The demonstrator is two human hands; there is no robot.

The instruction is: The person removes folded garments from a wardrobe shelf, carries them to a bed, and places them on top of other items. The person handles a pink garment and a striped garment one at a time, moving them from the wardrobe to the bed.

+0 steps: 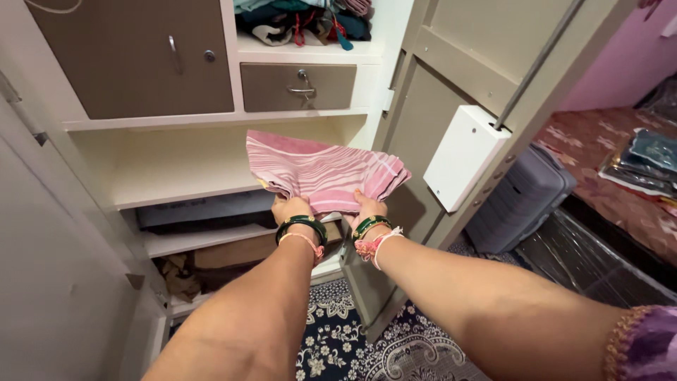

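A folded pink cloth with thin white stripes (321,169) is held out in front of an open cream wardrobe. My left hand (291,209) grips its near left edge and my right hand (366,207) grips its near right edge. Both wrists wear green bangles and pink threads. The cloth hovers at the level of a bare cream shelf (176,187), just at its front right part. Fingers are mostly hidden under the cloth.
Above the shelf are a brown locker door (134,56) and a small brown drawer (297,86); folded clothes (303,20) lie higher up. The wardrobe door (458,106) stands open at right. A grey suitcase (518,197) and a bed (613,169) are beyond it. Patterned rug (367,346) below.
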